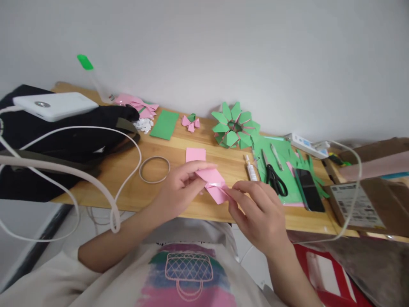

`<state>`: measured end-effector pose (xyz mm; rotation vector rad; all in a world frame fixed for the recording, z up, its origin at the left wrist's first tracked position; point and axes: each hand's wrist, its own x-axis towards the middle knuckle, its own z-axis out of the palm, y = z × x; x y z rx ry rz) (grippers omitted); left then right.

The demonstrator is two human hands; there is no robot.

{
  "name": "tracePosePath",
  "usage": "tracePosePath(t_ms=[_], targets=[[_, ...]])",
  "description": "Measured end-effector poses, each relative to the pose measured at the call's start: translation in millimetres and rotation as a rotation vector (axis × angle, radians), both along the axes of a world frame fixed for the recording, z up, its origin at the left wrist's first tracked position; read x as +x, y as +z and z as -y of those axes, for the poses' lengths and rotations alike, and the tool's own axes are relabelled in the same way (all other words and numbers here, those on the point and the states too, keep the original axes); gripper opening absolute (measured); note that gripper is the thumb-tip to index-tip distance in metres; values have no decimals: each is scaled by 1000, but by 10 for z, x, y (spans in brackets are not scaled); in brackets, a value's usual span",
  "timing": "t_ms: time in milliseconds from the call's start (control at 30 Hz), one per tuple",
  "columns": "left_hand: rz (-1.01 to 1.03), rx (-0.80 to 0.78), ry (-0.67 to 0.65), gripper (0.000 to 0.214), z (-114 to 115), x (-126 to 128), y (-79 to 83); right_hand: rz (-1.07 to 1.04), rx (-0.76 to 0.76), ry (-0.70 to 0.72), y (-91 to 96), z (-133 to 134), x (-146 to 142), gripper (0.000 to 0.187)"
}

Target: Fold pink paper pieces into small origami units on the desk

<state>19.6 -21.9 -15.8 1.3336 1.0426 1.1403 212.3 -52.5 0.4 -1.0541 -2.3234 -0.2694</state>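
Between my two hands is a folded piece of pink paper [214, 181], held above the front part of the wooden table. My left hand [182, 185] is closed on its left end, thumb below and fingers above. The fingertips of my right hand [258, 209] pinch its right corner. Behind the left fingers a flat pink paper square [196, 154] lies on the table. Farther back stand a ring of folded green paper points with pink edges [235, 125] and a small pink and green folded paper piece [191, 123].
Right of my hands lie a glue bottle [251, 169], black-handled scissors [275, 179], green paper sheets [287, 189] and a phone [309, 189]. A cardboard box [370, 207] and power strip [308, 145] sit beyond. Leftward are a tape ring [155, 169], green paper [164, 124], a white cable [140, 157] and a black bag [105, 123].
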Motion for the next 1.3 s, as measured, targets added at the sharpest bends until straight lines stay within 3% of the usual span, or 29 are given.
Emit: tracePosePath(t_ms=[433, 800, 1300], targets=[[-131, 169, 12, 28, 151, 40, 501, -190, -1, -44, 247, 238, -184, 21], [-103, 245, -35, 34, 169, 73, 667, -246, 10, -70, 361, 279, -220, 23], [-91, 237, -18, 33, 213, 77, 739, -208, 84, -105, 417, 339, -213, 18]])
